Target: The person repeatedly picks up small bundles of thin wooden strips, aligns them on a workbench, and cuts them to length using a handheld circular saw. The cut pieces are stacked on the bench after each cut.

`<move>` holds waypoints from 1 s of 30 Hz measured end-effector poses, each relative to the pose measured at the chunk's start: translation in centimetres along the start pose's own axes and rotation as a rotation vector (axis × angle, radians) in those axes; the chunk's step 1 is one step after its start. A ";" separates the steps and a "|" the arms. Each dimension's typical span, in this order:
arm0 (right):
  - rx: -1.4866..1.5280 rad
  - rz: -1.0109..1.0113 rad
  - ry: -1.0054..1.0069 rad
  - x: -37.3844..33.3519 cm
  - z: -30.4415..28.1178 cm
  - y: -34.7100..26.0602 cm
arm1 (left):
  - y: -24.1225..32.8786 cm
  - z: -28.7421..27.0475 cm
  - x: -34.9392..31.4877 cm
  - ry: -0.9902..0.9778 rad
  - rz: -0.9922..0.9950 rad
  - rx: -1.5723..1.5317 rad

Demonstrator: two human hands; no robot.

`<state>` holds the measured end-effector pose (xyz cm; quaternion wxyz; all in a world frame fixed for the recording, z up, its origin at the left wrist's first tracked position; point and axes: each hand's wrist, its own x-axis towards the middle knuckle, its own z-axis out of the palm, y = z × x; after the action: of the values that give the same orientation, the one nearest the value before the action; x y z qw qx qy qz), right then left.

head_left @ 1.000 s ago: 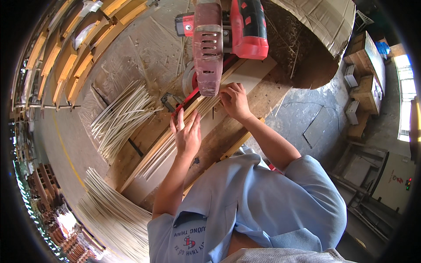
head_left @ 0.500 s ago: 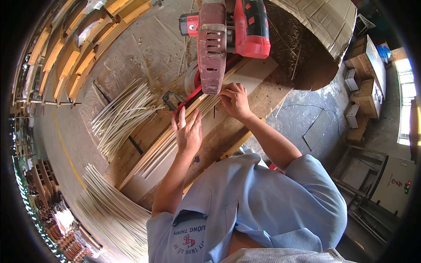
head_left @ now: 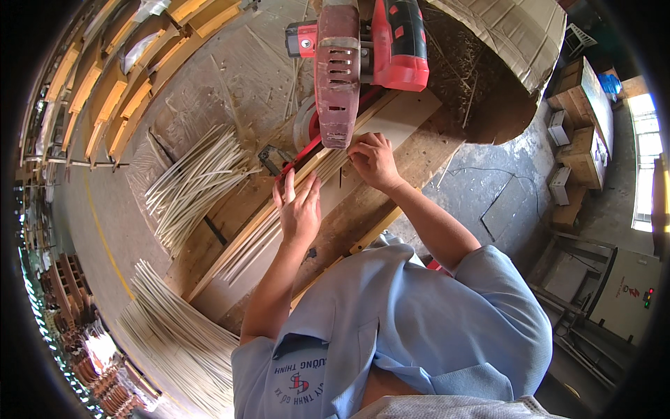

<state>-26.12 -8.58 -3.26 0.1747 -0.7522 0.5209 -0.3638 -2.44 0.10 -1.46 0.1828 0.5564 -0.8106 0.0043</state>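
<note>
A miter saw (head_left: pixel 338 87) with a dusty red blade guard and a black-and-red handle stands in front of me at the top. Thin pale strips (head_left: pixel 246 246) lie side by side along a wooden fence (head_left: pixel 230 253) on the bench, running under the guard. My left hand (head_left: pixel 300 209) rests over strips and fence, left of the guard, its fingers stretched and slightly apart. Close to the guard's lower right, my right hand (head_left: pixel 375 162) has its fingers bent together at the strips' ends. The fingertips there are partly hidden. The guard covers the blade.
Two heaps of pale strips lie left of the bench: one bundle (head_left: pixel 199 185) farther off, another pile (head_left: pixel 185 339) nearer. A cardboard sheet (head_left: pixel 516 35) curves behind the saw at right. Wooden crates (head_left: pixel 583 160) and an electrical cabinet (head_left: pixel 628 297) stand far right. Yellow-edged racks (head_left: pixel 105 98) fill the upper left.
Both hands keep nearly the same places on the strips. The saw has hardly shifted.
</note>
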 end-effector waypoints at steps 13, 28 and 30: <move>0.000 -0.005 -0.016 -0.1 -0.2 -0.1 | 0.1 0.1 0.1 0.033 0.001 0.004; -0.016 -0.021 -0.036 -0.1 -0.4 -0.3 | 0.0 0.2 0.0 0.020 0.004 0.000; -0.016 -0.029 -0.035 -0.2 -0.4 -0.2 | 0.0 0.2 0.0 0.029 0.008 -0.003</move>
<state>-26.34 -8.31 -2.90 0.1725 -0.7672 0.5099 -0.3488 -2.52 0.04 -1.68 0.1952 0.5529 -0.8100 0.0118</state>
